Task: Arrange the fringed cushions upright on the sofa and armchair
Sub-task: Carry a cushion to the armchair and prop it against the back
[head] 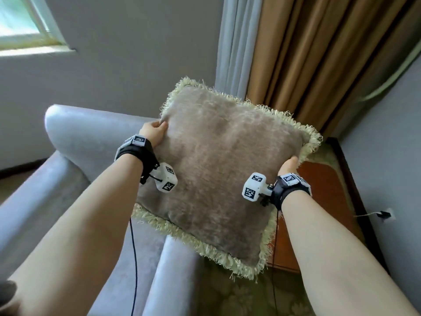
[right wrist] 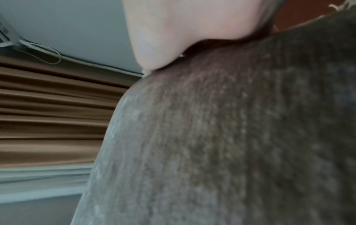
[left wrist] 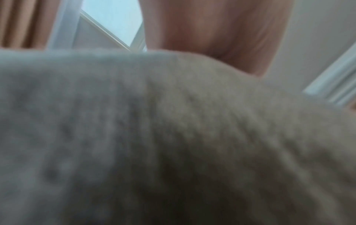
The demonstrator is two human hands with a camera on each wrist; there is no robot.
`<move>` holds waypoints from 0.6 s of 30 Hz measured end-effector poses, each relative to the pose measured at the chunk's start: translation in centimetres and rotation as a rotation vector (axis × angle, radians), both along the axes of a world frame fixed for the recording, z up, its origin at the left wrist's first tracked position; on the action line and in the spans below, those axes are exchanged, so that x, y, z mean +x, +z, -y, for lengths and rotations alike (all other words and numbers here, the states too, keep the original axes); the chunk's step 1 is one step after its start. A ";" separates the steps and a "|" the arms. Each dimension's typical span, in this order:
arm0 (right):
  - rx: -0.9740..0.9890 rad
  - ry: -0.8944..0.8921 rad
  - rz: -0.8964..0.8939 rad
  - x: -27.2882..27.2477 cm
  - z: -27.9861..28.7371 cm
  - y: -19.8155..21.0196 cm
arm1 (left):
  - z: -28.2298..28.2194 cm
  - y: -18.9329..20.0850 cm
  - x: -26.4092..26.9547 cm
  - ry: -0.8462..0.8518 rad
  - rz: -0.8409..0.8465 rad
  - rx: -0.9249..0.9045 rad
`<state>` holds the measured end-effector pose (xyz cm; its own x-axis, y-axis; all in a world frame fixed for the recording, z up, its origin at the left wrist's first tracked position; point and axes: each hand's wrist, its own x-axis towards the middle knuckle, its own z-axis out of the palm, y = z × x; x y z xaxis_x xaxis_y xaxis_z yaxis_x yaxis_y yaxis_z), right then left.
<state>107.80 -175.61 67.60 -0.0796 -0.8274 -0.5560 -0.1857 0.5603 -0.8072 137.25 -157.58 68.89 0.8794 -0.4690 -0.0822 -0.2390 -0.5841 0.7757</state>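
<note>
The grey armchair [head: 75, 156] fills the corner under the window, its seat and near arm below the person's forearms. Held in the air over that near arm is one fringed cushion [head: 218, 169], a plump square of taupe pile with a pale shaggy fringe all round, tilted so one corner points up toward the brown curtain [head: 319, 65]. It is clear of the chair on every side I can see.

It looks light and soft. The filling should sag and fold if held by one corner, so a two-sided hold at mid-edge suits it, and that is how it is taken. The left hand [head: 155, 133] is curled onto the left edge, fingertips dug into the pile. The right hand [head: 288, 166] clasps the opposite edge, thumb over the front face and fingers hidden behind. The fringe is loose and would pull or tangle, so it is better left alone.

The head view alone gives the whole shape, the chair and the wooden side table [head: 319, 201] beyond. The left wrist view is mostly blurred pile, with a bit of the hand above it. The right wrist view shows that thumb pressing a dent into the fabric, a sign of how easily it gives.
</note>
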 end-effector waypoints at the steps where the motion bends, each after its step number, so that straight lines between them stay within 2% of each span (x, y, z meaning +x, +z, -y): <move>1: 0.008 0.011 0.002 1.1 -0.9 0.5 | -1.6 0.3 0.9 0.020 0.013 -0.013; 5: 0.024 0.112 -0.019 7.6 -6.3 2.0 | -9.5 1.3 5.9 0.107 0.040 -0.028; 9: 0.011 0.164 -0.022 15.0 -11.9 1.5 | -17.0 0.6 12.5 0.164 0.034 -0.043; 13: -0.090 0.179 0.062 22.5 -16.7 -1.4 | -23.1 -1.6 19.6 0.157 0.031 -0.039; 16: -0.073 0.119 0.036 26.8 -20.3 -4.2 | -27.3 -4.0 23.8 0.128 0.020 -0.018; 18: -0.069 0.083 0.093 29.5 -21.9 -5.8 | -29.6 -5.8 26.2 0.114 -0.003 -0.023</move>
